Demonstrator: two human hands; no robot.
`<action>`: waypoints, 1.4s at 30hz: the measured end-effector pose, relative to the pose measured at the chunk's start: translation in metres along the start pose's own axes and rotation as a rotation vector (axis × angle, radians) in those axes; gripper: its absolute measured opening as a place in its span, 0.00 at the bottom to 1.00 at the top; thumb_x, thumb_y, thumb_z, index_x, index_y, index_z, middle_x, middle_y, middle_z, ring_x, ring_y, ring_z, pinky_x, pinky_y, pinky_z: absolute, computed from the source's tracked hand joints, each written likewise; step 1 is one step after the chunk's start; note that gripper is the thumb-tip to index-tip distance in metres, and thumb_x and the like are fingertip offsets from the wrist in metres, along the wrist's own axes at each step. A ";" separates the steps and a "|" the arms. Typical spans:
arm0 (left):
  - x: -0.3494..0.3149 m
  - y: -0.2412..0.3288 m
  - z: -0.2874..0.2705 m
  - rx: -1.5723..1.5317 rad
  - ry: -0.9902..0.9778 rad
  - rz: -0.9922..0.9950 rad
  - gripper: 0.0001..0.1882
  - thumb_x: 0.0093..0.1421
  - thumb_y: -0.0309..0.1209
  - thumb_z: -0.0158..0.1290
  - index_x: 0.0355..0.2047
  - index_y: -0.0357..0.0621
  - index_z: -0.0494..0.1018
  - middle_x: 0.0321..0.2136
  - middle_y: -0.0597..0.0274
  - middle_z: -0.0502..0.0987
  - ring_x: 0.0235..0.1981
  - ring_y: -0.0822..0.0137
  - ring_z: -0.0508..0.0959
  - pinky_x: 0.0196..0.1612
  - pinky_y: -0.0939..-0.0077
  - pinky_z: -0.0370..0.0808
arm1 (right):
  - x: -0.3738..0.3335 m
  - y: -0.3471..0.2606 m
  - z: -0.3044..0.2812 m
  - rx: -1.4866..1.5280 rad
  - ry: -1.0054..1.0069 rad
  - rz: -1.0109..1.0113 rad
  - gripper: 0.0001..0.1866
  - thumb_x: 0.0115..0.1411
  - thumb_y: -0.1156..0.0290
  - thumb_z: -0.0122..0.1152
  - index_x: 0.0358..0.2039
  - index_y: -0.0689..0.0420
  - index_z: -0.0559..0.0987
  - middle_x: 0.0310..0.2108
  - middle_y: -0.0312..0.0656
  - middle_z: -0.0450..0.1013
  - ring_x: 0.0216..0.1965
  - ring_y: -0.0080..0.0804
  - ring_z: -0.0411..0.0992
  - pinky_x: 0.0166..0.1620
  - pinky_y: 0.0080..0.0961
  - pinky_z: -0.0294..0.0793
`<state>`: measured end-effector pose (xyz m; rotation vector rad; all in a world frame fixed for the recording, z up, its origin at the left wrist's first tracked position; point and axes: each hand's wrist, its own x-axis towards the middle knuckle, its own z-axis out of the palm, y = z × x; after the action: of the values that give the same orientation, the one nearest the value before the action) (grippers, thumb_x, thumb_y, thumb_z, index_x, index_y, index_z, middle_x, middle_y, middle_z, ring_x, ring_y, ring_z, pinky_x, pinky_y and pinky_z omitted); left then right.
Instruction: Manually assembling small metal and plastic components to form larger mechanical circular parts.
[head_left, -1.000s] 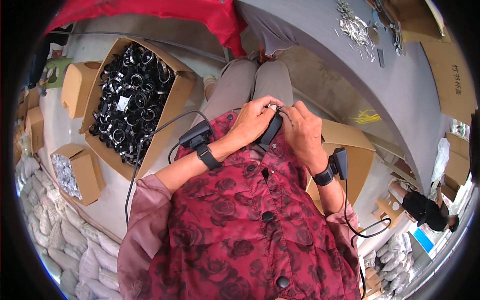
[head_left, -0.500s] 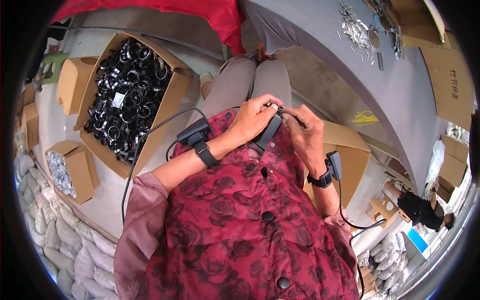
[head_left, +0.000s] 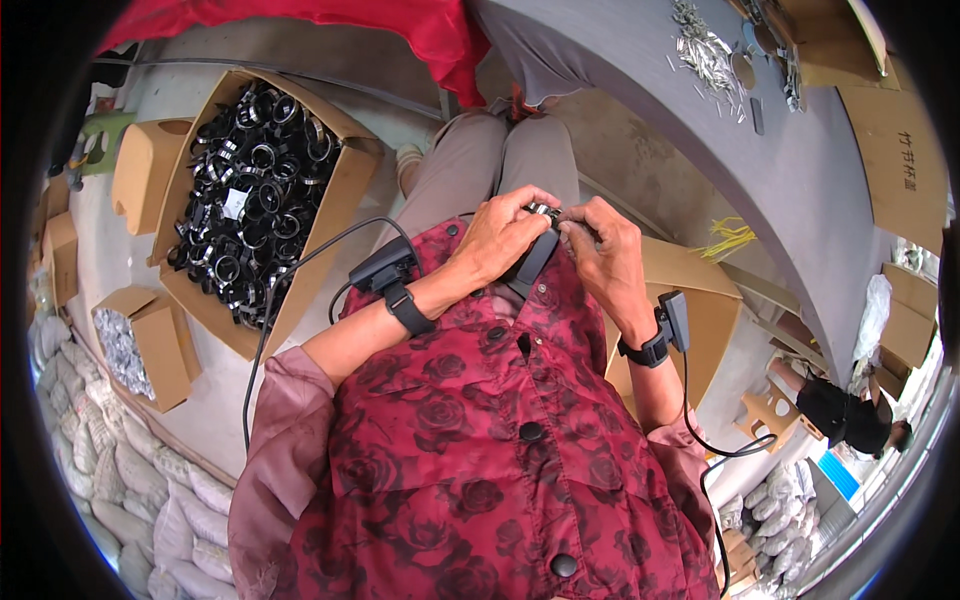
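Observation:
In front of my lap, my left hand (head_left: pixel 503 238) grips a black handle with a metal ring band (head_left: pixel 538 258). Its thumb presses near the band while the fingers curl over the far side. The handle's strap-like part points down toward my vest. My right hand (head_left: pixel 606 246) is closed in a pinch at the right side of the band, thumb against forefinger. Whatever sits between those fingertips is too small to make out. Part of the band is covered by my fingers.
At left, a cardboard box (head_left: pixel 352 190) holds many similar black handles; a smaller box (head_left: pixel 168 352) stands below it. A grey-covered table (head_left: pixel 690 150) at right bears small metal pieces (head_left: pixel 712 62). Another open box (head_left: pixel 690 290) stands beside my right arm. A person (head_left: pixel 848 415) is far right.
My right hand has shifted slightly, its fingers more curled at the band. The metal band shows a little more between my hands. My left hand keeps its grip.

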<state>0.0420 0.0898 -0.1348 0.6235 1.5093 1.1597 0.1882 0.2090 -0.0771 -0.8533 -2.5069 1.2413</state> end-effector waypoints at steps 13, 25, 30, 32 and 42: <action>-0.001 0.004 0.006 -0.255 -0.008 -0.069 0.15 0.67 0.26 0.51 0.53 0.36 0.74 0.31 0.62 0.82 0.30 0.77 0.79 0.34 0.81 0.77 | -0.005 0.011 0.010 0.396 -0.053 0.192 0.05 0.64 0.82 0.61 0.39 0.66 0.83 0.31 0.41 0.77 0.29 0.26 0.77 0.34 0.25 0.77; -0.010 0.017 0.009 -0.404 -0.008 -0.122 0.14 0.69 0.24 0.49 0.53 0.36 0.73 0.31 0.61 0.81 0.28 0.75 0.79 0.34 0.81 0.78 | -0.011 0.010 0.012 0.511 -0.009 0.179 0.08 0.66 0.81 0.59 0.42 0.66 0.84 0.33 0.40 0.76 0.30 0.23 0.77 0.34 0.23 0.77; -0.011 0.017 0.009 -0.453 -0.019 -0.102 0.15 0.68 0.24 0.50 0.55 0.35 0.73 0.30 0.63 0.80 0.29 0.76 0.79 0.35 0.82 0.77 | -0.013 0.015 0.012 0.624 -0.023 0.239 0.08 0.67 0.79 0.58 0.42 0.66 0.85 0.33 0.37 0.76 0.30 0.22 0.76 0.34 0.22 0.77; -0.012 0.019 0.009 -0.449 -0.015 -0.116 0.15 0.69 0.25 0.50 0.55 0.35 0.73 0.30 0.64 0.79 0.29 0.76 0.79 0.35 0.81 0.77 | -0.013 0.016 0.012 0.669 -0.028 0.266 0.09 0.68 0.79 0.59 0.43 0.67 0.85 0.33 0.36 0.76 0.30 0.22 0.77 0.34 0.21 0.78; -0.015 0.023 0.009 -0.521 -0.054 -0.114 0.16 0.71 0.26 0.50 0.57 0.34 0.71 0.33 0.62 0.80 0.33 0.75 0.80 0.39 0.79 0.79 | -0.014 0.017 0.012 0.872 -0.044 0.319 0.09 0.69 0.78 0.60 0.44 0.66 0.85 0.29 0.39 0.81 0.30 0.22 0.79 0.33 0.18 0.77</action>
<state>0.0504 0.0885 -0.1070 0.2087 1.1145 1.3650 0.2014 0.2009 -0.0964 -0.9721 -1.5699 2.1964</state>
